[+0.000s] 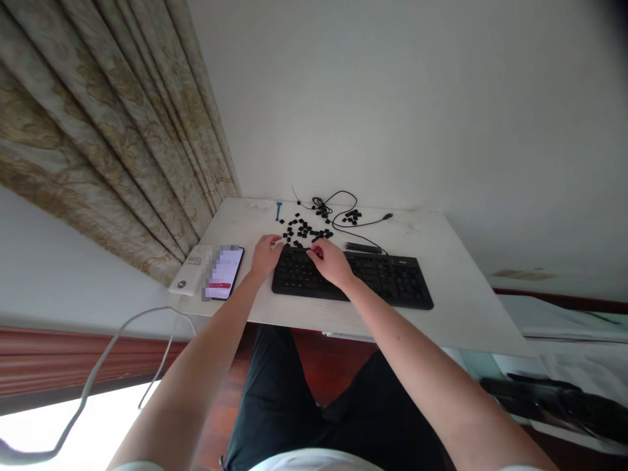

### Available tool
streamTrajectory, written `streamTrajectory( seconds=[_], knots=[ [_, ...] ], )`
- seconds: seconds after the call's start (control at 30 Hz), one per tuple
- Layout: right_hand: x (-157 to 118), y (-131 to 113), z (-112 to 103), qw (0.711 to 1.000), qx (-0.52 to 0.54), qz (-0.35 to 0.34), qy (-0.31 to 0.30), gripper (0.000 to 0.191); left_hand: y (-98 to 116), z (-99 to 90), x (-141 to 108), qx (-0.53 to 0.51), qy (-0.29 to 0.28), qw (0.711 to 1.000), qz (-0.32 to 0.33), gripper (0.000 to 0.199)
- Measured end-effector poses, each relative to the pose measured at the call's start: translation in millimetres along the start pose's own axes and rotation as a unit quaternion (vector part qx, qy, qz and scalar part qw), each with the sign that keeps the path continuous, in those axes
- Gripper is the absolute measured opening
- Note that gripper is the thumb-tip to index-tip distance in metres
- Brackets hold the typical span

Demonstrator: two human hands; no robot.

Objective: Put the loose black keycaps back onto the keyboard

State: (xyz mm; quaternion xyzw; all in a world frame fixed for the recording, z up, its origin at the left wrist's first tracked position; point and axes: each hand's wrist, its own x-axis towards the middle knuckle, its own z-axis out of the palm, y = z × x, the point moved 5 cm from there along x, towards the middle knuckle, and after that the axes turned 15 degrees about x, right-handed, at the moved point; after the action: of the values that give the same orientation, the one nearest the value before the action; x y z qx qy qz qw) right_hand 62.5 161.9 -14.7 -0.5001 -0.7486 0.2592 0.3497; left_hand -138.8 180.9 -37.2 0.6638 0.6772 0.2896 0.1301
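Head cam shows a long black plastic keyboard (377,278) lying near the front edge of a white rectangular tabletop (464,288). Its long axis runs left to right, pretty much parallel to that front edge, with the number-pad end facing the right edge. A thin black cable (318,201) leaves the keyboard's far side, tangles up near the back edge and finishes in a black plug (388,216) pointing roughly right.

Loose square black keycaps (303,229) are scattered between the keyboard and the back edge, mostly left of centre, plus a smaller bunch further right by the cable. A slim blue tool (279,210) sits near the back edge, lengthwise front to back. A narrow black bar (363,248) lies just beyond the keyboard, almost parallel to it.

Over by the front-left corner, a white boxy slab (189,278) and a dark-edged phone with a lit screen (230,268) lie side by side.

Hands: the left bare hand (267,255) is at the keyboard's far left corner, fingers bent toward the keycaps; can't tell if they're gripping one. The right bare hand (332,261) is over the keyboard's far rows, thumb and index finger close together, too small to tell what's between them. Both forearms angle inward across the front edge.
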Motion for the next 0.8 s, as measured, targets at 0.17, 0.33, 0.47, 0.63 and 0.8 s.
streamTrajectory(
  seconds=[0.17,0.33,0.47,0.63,0.8],
  knots=[
    [-61.8,3.6,-15.2,0.989,-0.103,-0.064,0.088,0.022,23.1,18.8,46.1,0.166,-0.111,0.979,0.042,0.026],
    [-82.3,2.7,-15.7,0.981,-0.139,-0.083,0.108,0.023,35.0,28.6,61.2,0.21,-0.148,0.965,0.06,0.021],
    [-82.5,0.5,-15.3,0.979,-0.15,-0.089,0.109,0.025,34.4,33.6,63.0,0.229,-0.16,0.959,0.058,0.022],
    [-82.6,1.1,-16.0,0.979,-0.154,-0.09,0.102,0.027,31.5,35.6,62.9,0.218,-0.157,0.962,0.055,0.018],
    [-83.1,1.8,-16.3,0.978,-0.155,-0.091,0.103,0.027,30.0,29.9,58.4,0.161,-0.132,0.977,0.039,0.01]
  ],
)
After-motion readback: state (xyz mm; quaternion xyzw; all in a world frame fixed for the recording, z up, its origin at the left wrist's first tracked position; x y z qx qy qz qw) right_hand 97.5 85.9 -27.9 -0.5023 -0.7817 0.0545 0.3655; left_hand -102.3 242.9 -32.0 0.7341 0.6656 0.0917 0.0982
